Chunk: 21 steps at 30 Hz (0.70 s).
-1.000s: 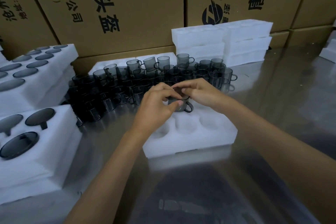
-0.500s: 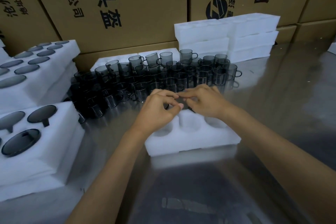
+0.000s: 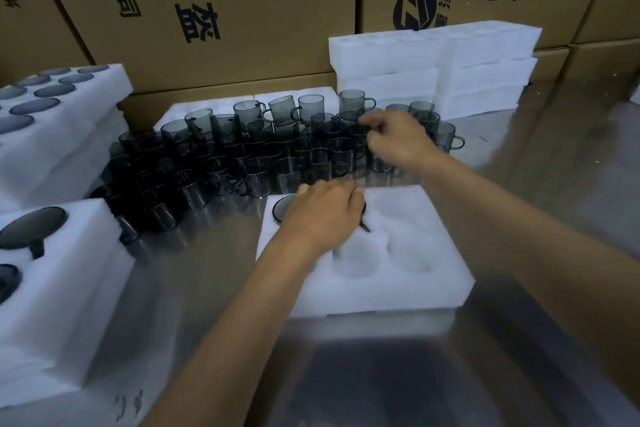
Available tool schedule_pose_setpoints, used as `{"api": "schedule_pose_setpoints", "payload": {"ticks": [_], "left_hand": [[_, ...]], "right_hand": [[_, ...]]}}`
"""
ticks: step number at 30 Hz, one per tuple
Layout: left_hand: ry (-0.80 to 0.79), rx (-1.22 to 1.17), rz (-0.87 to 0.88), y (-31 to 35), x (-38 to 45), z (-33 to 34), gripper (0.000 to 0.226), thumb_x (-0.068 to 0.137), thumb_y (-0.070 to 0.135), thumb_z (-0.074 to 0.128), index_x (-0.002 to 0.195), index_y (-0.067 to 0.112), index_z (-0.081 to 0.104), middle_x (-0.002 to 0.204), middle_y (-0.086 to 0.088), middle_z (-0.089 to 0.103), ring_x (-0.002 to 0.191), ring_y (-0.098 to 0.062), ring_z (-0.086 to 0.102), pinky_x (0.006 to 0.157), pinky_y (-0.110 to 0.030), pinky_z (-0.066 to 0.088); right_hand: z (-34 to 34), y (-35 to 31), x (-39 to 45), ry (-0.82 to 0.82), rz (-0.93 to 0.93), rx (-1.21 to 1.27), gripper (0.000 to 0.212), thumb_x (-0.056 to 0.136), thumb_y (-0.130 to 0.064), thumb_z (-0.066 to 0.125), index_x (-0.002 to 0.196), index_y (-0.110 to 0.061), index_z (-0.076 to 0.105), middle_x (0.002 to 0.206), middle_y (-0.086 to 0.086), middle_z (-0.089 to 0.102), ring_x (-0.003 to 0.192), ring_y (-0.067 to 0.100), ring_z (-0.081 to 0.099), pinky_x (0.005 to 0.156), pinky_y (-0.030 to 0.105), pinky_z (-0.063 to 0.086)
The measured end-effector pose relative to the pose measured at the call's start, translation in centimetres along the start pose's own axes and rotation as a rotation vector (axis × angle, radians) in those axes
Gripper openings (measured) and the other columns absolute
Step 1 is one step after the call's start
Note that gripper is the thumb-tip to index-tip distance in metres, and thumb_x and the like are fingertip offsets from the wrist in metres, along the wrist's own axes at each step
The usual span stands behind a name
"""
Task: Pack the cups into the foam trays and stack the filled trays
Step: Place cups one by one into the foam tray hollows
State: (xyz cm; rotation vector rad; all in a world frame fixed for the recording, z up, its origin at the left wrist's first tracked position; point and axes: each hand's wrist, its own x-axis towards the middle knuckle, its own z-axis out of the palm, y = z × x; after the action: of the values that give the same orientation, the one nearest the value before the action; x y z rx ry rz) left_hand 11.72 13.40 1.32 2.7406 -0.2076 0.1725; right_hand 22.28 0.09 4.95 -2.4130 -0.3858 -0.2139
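Your left hand presses flat on the seated cup, bedding it in the foam tray; your right hand reaches the loose cups, its grip blurred, cannot tell.

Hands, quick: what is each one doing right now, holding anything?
Left hand: rests over a cup seated in the foam tray; grip hidden, cannot tell.
Right hand: reaching among the loose cups, fingers curled; blurred, cannot tell if it holds one.
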Motion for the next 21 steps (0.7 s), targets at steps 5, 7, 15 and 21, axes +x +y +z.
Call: {"api": "schedule_pose_setpoints", "payload": {"ticks": [5,7,15,21], "left_hand": [[0.012,-0.024,-0.058,-0.9,0.7,0.5,0.033,0.106,0.038,0.030,0.106,0.023,0.059,0.113,-0.002,0.067,0.111,-0.026,0.053,0.102,-0.042,0.026],[0.037,-0.051,-0.073,-0.9,0.9,0.7,0.032,0.105,0.038,0.032,0.108,0.024,0.061,0.109,-0.004,0.068,0.109,-0.026,0.054,0.102,-0.040,0.026],[0.119,-0.137,-0.103,-0.9,0.8,0.5,0.034,0.103,0.037,0.039,0.095,0.018,0.065,0.086,-0.006,0.067,0.092,-0.030,0.057,0.097,-0.041,0.038],[0.094,-0.174,-0.134,-1.0,0.8,0.3,0.029,0.102,0.039,0.042,0.080,0.025,0.055,0.069,0.002,0.054,0.085,-0.028,0.054,0.095,-0.042,0.042]], "right_hand": [[0.6,1.4,8.0,-0.005,0.086,-0.203,0.065,0.091,-0.015,0.046,0.152,-0.030,0.031,0.145,0.015,0.042,0.138,0.039,0.029,0.110,0.052,0.034],[1.6,1.6,10.5,-0.086,0.091,-0.242,0.064,0.092,-0.018,0.046,0.152,-0.033,0.031,0.148,0.014,0.040,0.139,0.039,0.027,0.112,0.052,0.032],[4.4,2.2,13.3,0.042,0.000,-0.454,0.024,0.094,-0.021,0.054,0.117,-0.016,0.054,0.123,0.016,0.054,0.118,0.039,0.045,0.097,0.045,0.036],[0.7,1.1,8.4,0.085,-0.184,-0.140,0.015,0.093,-0.027,0.060,0.103,-0.017,0.055,0.118,0.012,0.050,0.102,0.033,0.054,0.091,0.038,0.041]]}}
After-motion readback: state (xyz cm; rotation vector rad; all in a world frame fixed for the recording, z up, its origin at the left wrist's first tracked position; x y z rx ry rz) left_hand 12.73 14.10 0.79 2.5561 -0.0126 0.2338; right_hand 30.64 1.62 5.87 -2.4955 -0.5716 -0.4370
